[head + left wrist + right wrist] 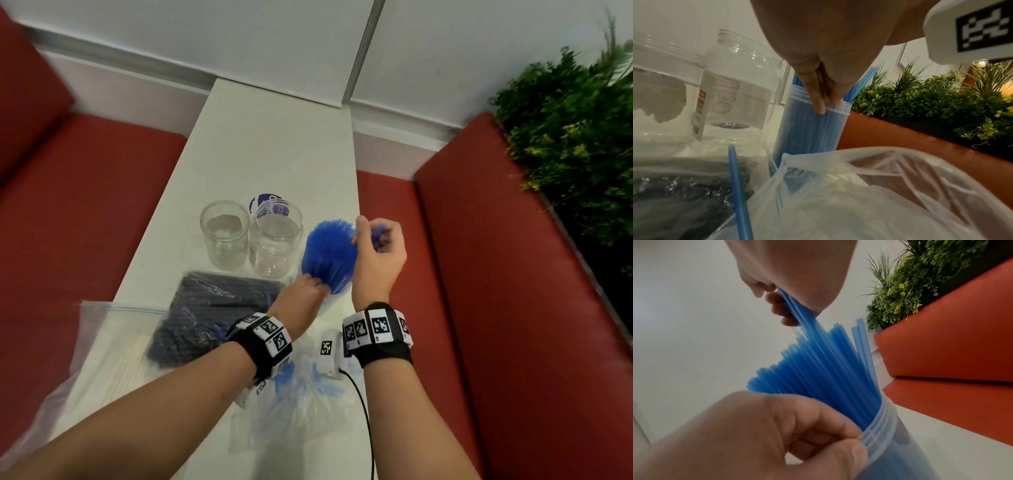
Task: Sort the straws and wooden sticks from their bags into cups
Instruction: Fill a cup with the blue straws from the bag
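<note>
Our right hand (378, 253) hovers above the far right rim of the straw cup, its fingers (781, 305) curled and pinching a few blue straws (797, 309) near their upper ends; these slant down into the packed bundle below. Our left hand (301, 294) is on the near side of the same cup, thumb and fingers curled around its ridged lip, so the cup sits directly between the two hands.

That cup (809, 128) is a tall translucent plastic cylinder with ribbed rings at the mouth, stuffed with slim, smooth blue straws (330, 253) that fan out above the rim with uneven tips. It stands near the right edge of the white table (274, 144).

Just left of it stand two clear, round plastic jars: the nearer one (275, 240) has a threaded neck and a pale label, and the left one (224, 234) is slightly shorter. A round purple and white lid (263, 202) lies just behind the nearer jar.

Nearer to us on the left lies a crinkly, glossy bag of dark straws (205, 315), with a single blue straw (740, 191) rising beside it in the left wrist view. A thin, filmy white plastic bag (301, 394) lies crumpled under our wrists, a few blue straws showing through it. At the near left lies a clear zip bag (102, 329) with pale sticks faintly visible inside.

Red cushioned benches (513, 274) flank the table, and leafy green plants (575, 137) stand at the far right.
</note>
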Demonstrator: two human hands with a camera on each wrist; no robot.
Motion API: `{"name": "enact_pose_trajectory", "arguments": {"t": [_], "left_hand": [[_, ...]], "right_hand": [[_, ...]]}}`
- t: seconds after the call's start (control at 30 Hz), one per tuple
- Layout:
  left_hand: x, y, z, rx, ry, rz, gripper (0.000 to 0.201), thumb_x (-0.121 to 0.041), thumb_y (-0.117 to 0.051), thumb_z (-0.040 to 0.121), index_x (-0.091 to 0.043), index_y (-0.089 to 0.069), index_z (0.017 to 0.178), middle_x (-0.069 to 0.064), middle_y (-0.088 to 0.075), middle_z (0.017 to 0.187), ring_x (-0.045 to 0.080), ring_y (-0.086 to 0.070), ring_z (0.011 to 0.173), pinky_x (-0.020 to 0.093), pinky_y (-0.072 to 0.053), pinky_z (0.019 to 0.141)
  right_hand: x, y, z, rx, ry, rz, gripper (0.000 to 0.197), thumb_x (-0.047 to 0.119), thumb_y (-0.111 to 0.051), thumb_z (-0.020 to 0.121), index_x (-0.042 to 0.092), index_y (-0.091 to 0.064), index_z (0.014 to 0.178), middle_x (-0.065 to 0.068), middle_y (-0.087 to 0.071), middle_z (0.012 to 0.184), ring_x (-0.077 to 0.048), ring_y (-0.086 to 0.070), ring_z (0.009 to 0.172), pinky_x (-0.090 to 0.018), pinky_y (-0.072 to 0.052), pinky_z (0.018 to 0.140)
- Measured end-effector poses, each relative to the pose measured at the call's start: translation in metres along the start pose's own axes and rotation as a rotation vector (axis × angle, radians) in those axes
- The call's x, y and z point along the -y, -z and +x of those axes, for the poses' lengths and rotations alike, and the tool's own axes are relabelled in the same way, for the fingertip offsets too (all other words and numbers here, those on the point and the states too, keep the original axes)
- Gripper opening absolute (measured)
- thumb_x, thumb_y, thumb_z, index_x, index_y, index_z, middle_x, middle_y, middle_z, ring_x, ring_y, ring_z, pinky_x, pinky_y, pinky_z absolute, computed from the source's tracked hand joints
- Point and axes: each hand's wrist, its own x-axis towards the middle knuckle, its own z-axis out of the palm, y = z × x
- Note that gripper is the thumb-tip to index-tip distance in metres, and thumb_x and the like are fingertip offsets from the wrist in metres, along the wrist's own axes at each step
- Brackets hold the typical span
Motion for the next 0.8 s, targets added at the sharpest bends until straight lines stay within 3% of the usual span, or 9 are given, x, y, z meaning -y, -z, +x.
{"name": "enact_pose_trajectory", "arguments": {"t": [0.13,0.23,0.33,0.4,0.43,0.47,0.57,0.67,0.8], "left_hand": [[0.001,0.002,0.002,0.033,-0.004,0.010,0.021,-0.005,-0.050,0.093,-0.015,-0.065,0.103,0.001,-0.065,0.102,0.018,-0.055,0.095,0.029,-0.047,0.085],[0.000,0.003,0.003,0.045,-0.014,0.034,0.021,-0.006,-0.049,0.093,-0.015,-0.065,0.103,0.001,-0.065,0.101,0.018,-0.055,0.094,0.028,-0.046,0.086],[-0.003,0.006,0.003,0.054,-0.005,0.036,0.017,-0.005,-0.051,0.092,-0.013,-0.065,0.099,0.003,-0.065,0.097,0.019,-0.056,0.090,0.029,-0.048,0.082],[-0.003,0.007,0.003,0.063,-0.005,0.056,0.020,-0.004,-0.051,0.092,-0.014,-0.066,0.101,0.003,-0.066,0.098,0.020,-0.057,0.090,0.030,-0.049,0.082],[-0.003,0.007,0.002,0.068,-0.002,0.054,0.022,-0.004,-0.050,0.092,-0.014,-0.066,0.103,0.003,-0.066,0.099,0.020,-0.058,0.091,0.030,-0.049,0.083],[-0.003,0.008,0.002,0.079,0.003,0.046,0.023,-0.005,-0.049,0.093,-0.015,-0.066,0.105,0.003,-0.066,0.101,0.021,-0.058,0.093,0.030,-0.048,0.084],[-0.003,0.012,-0.001,0.095,0.027,0.009,0.027,-0.008,-0.046,0.096,-0.013,-0.066,0.114,0.004,-0.066,0.108,0.021,-0.059,0.100,0.032,-0.046,0.091],[-0.003,0.018,-0.007,0.087,0.030,-0.082,0.030,-0.003,-0.045,0.095,-0.006,-0.066,0.116,0.010,-0.065,0.111,0.025,-0.060,0.103,0.034,-0.046,0.093],[-0.002,0.032,-0.022,0.055,0.017,-0.151,0.037,-0.001,-0.045,0.096,-0.006,-0.060,0.129,0.009,-0.061,0.126,0.023,-0.057,0.116,0.032,-0.041,0.100]], "right_hand": [[-0.010,0.004,-0.011,-0.082,-0.108,0.004,0.039,0.033,-0.075,0.094,0.032,-0.052,0.062,-0.001,-0.051,0.060,-0.016,-0.051,0.062,-0.025,-0.050,0.066],[-0.014,0.008,-0.017,-0.047,-0.143,-0.004,0.040,0.032,-0.072,0.097,0.031,-0.054,0.061,-0.005,-0.055,0.062,-0.018,-0.052,0.065,-0.029,-0.051,0.071],[-0.007,0.013,-0.014,0.034,0.006,-0.169,0.032,0.044,-0.062,0.100,0.020,-0.064,0.079,0.000,-0.068,0.080,-0.007,-0.058,0.075,-0.028,-0.050,0.076],[-0.004,0.015,-0.015,0.103,0.167,-0.324,0.025,0.046,-0.050,0.105,0.028,-0.068,0.103,0.016,-0.071,0.104,-0.005,-0.064,0.105,-0.036,-0.047,0.104],[-0.004,0.015,-0.017,0.140,0.239,-0.377,0.027,0.042,-0.044,0.108,0.029,-0.068,0.115,0.019,-0.069,0.117,-0.005,-0.059,0.124,-0.037,-0.034,0.119],[-0.007,0.016,-0.020,0.164,0.278,-0.409,0.032,0.037,-0.040,0.110,0.026,-0.066,0.125,0.018,-0.067,0.127,-0.006,-0.051,0.137,-0.035,-0.021,0.127],[-0.015,0.019,-0.025,0.213,0.183,-0.591,0.039,0.028,-0.036,0.113,0.018,-0.057,0.144,0.002,-0.051,0.155,-0.015,-0.027,0.155,-0.042,-0.004,0.130],[-0.024,0.026,-0.029,0.309,0.028,-0.928,0.048,0.034,-0.026,0.113,0.023,-0.035,0.160,-0.003,-0.019,0.171,-0.026,0.001,0.160,-0.053,0.008,0.127],[-0.017,0.026,-0.030,0.304,0.117,-0.986,0.059,0.049,-0.023,0.109,0.026,-0.020,0.164,-0.004,-0.005,0.173,-0.026,0.010,0.159,-0.052,0.014,0.125]]}}
